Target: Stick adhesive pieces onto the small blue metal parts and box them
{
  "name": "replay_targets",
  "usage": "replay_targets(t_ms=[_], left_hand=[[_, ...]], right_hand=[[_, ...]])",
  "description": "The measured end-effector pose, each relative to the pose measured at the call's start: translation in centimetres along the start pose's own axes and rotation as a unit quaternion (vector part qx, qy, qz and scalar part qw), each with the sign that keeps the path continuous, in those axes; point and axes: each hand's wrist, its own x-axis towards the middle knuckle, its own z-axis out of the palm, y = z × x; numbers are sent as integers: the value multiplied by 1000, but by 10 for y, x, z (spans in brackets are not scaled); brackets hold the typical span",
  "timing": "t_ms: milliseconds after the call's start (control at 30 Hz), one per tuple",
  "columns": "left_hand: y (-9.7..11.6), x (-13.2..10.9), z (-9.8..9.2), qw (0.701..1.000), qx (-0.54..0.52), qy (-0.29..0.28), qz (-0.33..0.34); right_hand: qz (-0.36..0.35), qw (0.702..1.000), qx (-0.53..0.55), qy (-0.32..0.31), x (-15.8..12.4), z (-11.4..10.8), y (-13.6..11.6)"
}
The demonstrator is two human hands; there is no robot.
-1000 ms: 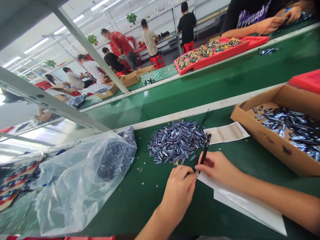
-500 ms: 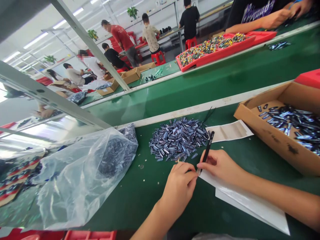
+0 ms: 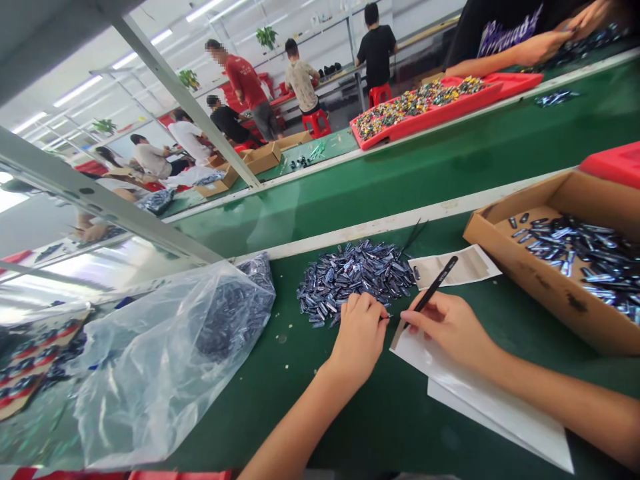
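Observation:
My left hand (image 3: 359,340) is closed at the near edge of a heap of small dark, shiny blue-grey pieces (image 3: 355,277). A small dark piece pokes out between its thumb and forefinger, mostly hidden by the fingers. My right hand (image 3: 453,328) grips black tweezers (image 3: 434,288), which lean up and to the right. Their tips point down at the near corner of a white sheet (image 3: 493,383) lying under that hand. Beyond the tweezers rests a pale strip (image 3: 463,265) with one dark piece on its left end.
At left lies a clear plastic bag (image 3: 145,373) with more dark pieces inside. A cardboard box (image 3: 545,287) of shiny pieces stands at right. Across the green bench are a red tray (image 3: 390,133) of colourful parts and a co-worker's arms (image 3: 530,52). A metal post (image 3: 180,90) slants at left.
My left hand has moved up toward the heap, away from the tweezers' tips. The tweezers now lean further right in my right hand.

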Motion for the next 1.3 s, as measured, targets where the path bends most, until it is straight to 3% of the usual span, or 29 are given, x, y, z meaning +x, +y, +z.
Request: replay_targets(t_ms=[67,133,233,300,400,567,1300], left_hand=[[2,0,-1,997,-76,-8,-15],[6,1,-1,976,-207,-23,-64],[12,0,2,887,-435,-43,-153],[15,0,5,825,-530,-52,-187],[15,-1,7,781,-583,-68,-215],[14,-2,6,762,-595,-78,-243],[14,-3,5,749,-607,-103,-245]], right_hand=[[16,999,17,30,2,-4,-4],[28,997,49,46,3,-8,-7],[39,993,102,52,3,-10,-10],[41,992,110,51,2,-11,-11],[25,996,70,46,1,-10,-13],[-15,999,16,37,-2,-8,-11],[-72,995,-63,11,-5,-7,-5]])
